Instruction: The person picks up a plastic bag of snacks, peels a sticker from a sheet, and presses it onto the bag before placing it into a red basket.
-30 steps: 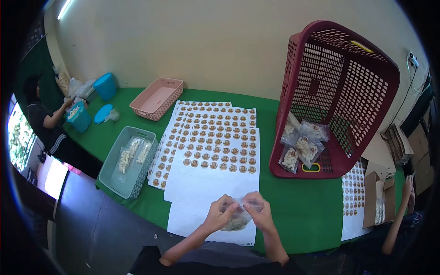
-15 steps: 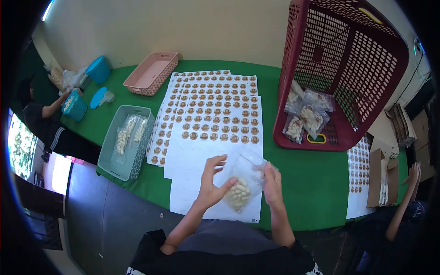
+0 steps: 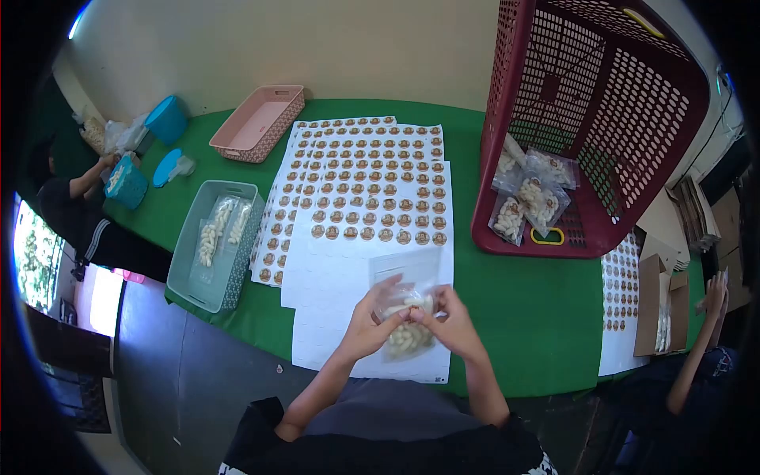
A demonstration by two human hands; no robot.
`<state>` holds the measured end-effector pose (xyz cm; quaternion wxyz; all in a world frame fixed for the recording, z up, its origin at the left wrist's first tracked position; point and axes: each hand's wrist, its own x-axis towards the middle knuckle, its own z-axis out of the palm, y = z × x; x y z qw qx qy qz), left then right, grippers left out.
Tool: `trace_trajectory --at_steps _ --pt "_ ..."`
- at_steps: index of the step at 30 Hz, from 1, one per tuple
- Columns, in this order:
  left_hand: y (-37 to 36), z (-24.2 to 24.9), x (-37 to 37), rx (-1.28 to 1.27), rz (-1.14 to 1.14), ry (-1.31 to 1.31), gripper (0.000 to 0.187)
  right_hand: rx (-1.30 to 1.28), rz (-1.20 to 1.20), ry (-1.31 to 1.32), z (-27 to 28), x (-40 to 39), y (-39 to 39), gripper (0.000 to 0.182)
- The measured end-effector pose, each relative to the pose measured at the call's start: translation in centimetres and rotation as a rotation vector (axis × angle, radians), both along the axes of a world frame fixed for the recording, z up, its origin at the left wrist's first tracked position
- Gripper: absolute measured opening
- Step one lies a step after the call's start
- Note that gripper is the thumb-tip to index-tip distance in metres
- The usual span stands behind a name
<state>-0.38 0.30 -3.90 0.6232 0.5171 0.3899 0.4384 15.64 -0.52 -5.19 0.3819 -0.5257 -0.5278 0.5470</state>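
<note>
A clear plastic bag of pale, oblong pieces is held upright over the white lower part of the sticker sheets. My left hand grips its left side, thumb across the front. From the right, my right hand pinches the bag's front, its thumb meeting the left thumb. A small brown spot shows between the thumb tips; whether it is a sticker I cannot tell. Rows of round brown stickers cover the sheets beyond my hands.
A maroon basket lying on its side holds several filled bags. At left are a green basket with bags, a pink basket and blue tubs. One person is at far left, another at right.
My right hand has moved from the bag's upper right edge down and left to its front, beside my left thumb. The bag now hangs straighter.
</note>
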Motion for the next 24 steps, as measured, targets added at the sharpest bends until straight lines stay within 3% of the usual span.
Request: trace_trajectory --at_steps 4,7,9,11,13,15,17,18,20,24 --pt "0.1 -0.3 -0.3 -0.145 -0.077 -0.120 0.059 -0.029 -0.010 0.227 -1.6 -0.5 -0.1 0.031" --pt "0.3 -0.7 -0.6 -0.207 -0.100 -0.247 0.061 0.002 0.019 0.219 -2.1 -0.4 -0.1 0.030" --pt "0.4 -0.6 -0.8 -0.177 -0.067 -0.226 0.061 -0.024 0.023 0.325 -2.7 -0.2 -0.4 0.036" --pt "0.9 -0.5 -1.0 -0.145 -0.030 -0.210 0.061 -0.055 0.292 0.231 -1.9 0.7 -0.4 0.043" --pt "1.6 -0.7 -1.3 0.092 0.065 -0.048 0.060 -0.133 0.321 0.169 -1.0 1.7 0.1 0.049" --pt "2.2 -0.7 -2.0 0.156 0.146 -0.062 0.053 0.101 0.120 0.103 -2.1 3.7 0.8 0.049" --pt "3.0 -0.4 -3.6 0.128 0.381 -0.239 0.041 0.400 -0.357 0.367 -0.5 4.9 2.3 0.052" --pt "3.2 -0.2 -4.7 0.118 0.474 -0.238 0.034 0.356 -0.578 0.440 -0.2 6.0 3.0 0.050" --pt "3.6 0.0 -6.6 0.087 0.680 -0.241 0.021 0.472 -0.857 0.268 -2.0 9.2 5.6 0.045" --pt "4.4 -2.4 -11.9 0.074 0.983 -0.190 0.015 0.300 -0.868 0.283 -6.7 14.3 9.3 0.049"
